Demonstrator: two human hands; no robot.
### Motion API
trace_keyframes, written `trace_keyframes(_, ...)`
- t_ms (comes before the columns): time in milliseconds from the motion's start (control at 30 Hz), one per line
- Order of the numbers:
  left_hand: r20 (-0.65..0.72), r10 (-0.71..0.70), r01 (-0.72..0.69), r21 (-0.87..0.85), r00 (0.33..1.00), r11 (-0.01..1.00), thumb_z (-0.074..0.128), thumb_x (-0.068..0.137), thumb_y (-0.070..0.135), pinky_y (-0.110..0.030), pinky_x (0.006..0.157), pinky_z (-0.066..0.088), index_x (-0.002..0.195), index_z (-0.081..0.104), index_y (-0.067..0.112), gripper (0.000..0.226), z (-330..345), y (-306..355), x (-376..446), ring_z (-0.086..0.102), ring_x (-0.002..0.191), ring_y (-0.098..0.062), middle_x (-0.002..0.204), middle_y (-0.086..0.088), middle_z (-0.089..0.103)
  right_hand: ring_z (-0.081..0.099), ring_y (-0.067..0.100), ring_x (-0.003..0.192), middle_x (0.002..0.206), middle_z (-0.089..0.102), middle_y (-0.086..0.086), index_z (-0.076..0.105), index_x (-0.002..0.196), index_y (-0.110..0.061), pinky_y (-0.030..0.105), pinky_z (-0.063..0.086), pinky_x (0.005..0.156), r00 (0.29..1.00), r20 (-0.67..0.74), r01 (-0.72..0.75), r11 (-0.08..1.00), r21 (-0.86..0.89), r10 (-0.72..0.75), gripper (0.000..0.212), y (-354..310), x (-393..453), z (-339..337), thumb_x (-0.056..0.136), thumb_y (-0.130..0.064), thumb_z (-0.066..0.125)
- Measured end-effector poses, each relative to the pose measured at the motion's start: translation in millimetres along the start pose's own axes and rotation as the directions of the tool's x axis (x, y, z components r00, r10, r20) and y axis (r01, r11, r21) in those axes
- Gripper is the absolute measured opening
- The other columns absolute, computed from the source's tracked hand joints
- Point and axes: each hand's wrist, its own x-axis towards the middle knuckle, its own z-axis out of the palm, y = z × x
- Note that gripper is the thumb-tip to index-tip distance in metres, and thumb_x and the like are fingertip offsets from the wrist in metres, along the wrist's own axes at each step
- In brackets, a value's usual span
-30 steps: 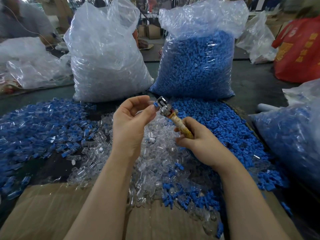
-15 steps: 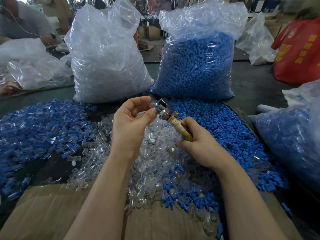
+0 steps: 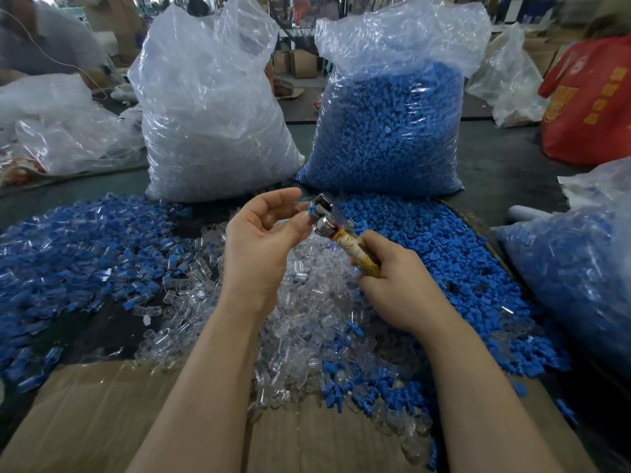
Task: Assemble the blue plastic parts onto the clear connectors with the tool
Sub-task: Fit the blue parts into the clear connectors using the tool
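Observation:
My right hand [image 3: 392,278] grips the yellow taped handle of a small tool [image 3: 341,233] whose metal head points up and left. My left hand [image 3: 259,240] pinches a small blue part with a clear connector [image 3: 309,210] between thumb and fingertips, held against the tool's metal head. Below both hands lies a heap of loose clear connectors [image 3: 307,319]. Loose blue parts [image 3: 426,240] are piled on the right. A spread of joined blue and clear pieces [image 3: 75,247] covers the left of the table.
A tall bag of clear connectors [image 3: 211,114] and a tall bag of blue parts [image 3: 386,124] stand behind the piles. Another bag of blue pieces [image 3: 580,268] sits at right. Cardboard [image 3: 102,421] lines the near edge. A red bag [image 3: 590,104] is far right.
The hands and tool have barely shifted. The left thumb and fingertips stay at the tool's head, with the blue part now showing there.

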Motion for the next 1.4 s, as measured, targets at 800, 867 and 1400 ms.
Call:
trace_keyframes(800, -0.311, -0.590, 0.048, -0.857, 0.745, 0.513, 0.056, 0.098, 0.014, -0.027, 0.065, 0.061, 0.099, 0.062, 0.004, 0.011, -86, 7, 19, 0.074, 0.081, -0.015, 0.086, -0.010, 0.074, 0.050, 0.027, 0.074, 0.084, 0.055, 0.000, 0.042, 0.101, -0.033, 0.034, 0.036, 0.059, 0.957, -0.273, -0.189, 0.926, -0.328, 0.099, 0.014, 17, 4, 1, 0.092, -0.031, 0.052)
trace_keyframes(867, -0.348, -0.615, -0.051, -0.893, 0.707, 0.447, 0.053, 0.100, 0.013, -0.028, 0.054, 0.058, 0.106, 0.059, 0.002, 0.014, -95, 7, 17, 0.074, 0.076, -0.017, 0.086, -0.012, 0.073, 0.052, 0.027, 0.066, 0.079, 0.056, 0.002, 0.045, 0.104, -0.027, 0.032, 0.036, 0.052, 0.936, -0.318, -0.274, 0.882, -0.384, 0.152, 0.013, 17, 3, 0, 0.093, -0.028, 0.051)
trace_keyframes(1400, -0.278, -0.400, 0.339, -0.242, 0.873, 0.909, 0.064, 0.093, 0.020, -0.025, 0.076, 0.054, 0.104, 0.069, 0.016, 0.013, -82, 4, 19, 0.070, 0.087, -0.010, 0.096, 0.002, 0.075, 0.051, 0.029, 0.075, 0.109, 0.056, 0.009, 0.050, 0.115, -0.014, 0.035, 0.038, 0.063, 0.846, -0.280, -0.533, 0.696, -0.481, 0.455, 0.032, 23, 3, -2, 0.089, -0.029, 0.061)
